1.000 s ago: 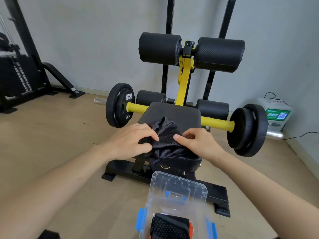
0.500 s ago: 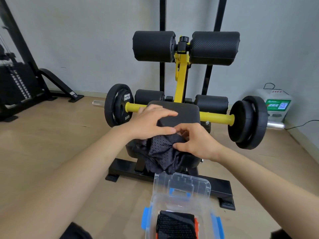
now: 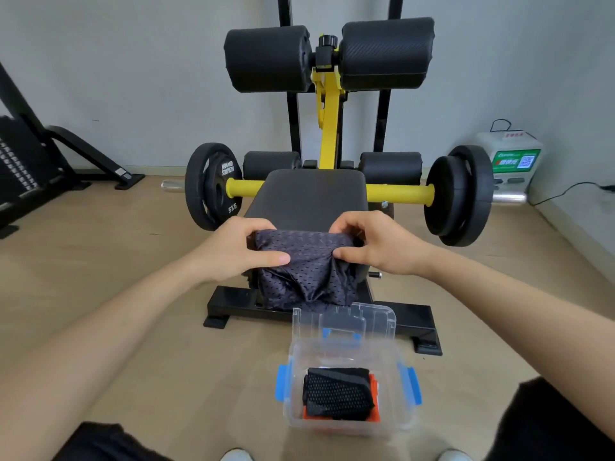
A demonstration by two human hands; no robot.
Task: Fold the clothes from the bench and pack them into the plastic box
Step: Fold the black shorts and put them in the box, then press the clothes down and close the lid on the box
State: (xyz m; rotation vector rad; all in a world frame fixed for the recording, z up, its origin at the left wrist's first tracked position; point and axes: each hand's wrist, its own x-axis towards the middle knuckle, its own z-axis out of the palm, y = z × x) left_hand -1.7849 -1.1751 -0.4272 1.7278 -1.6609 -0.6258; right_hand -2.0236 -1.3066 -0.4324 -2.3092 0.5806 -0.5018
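Mesh garment (image 3: 304,271) now stretched wider between both hands, seemingly flatter.

Both hands pinch a dark mesh garment (image 3: 304,264) at the near edge of the bench seat (image 3: 309,197). The left hand (image 3: 233,251) grips its left top corner, thumb lying across the front of the cloth; the right hand (image 3: 376,242) grips the right top corner the same way. The fabric is stretched between them along its upper edge and hangs loose below, over the front of the pad. Below the hands sits a clear plastic box (image 3: 347,371) with blue latches, open — inside lies a folded black mesh piece (image 3: 337,392) on top of something orange (image 3: 375,414). Beyond the hands a yellow bar (image 3: 399,193) carries black weight plates (image 3: 211,186) at either end.
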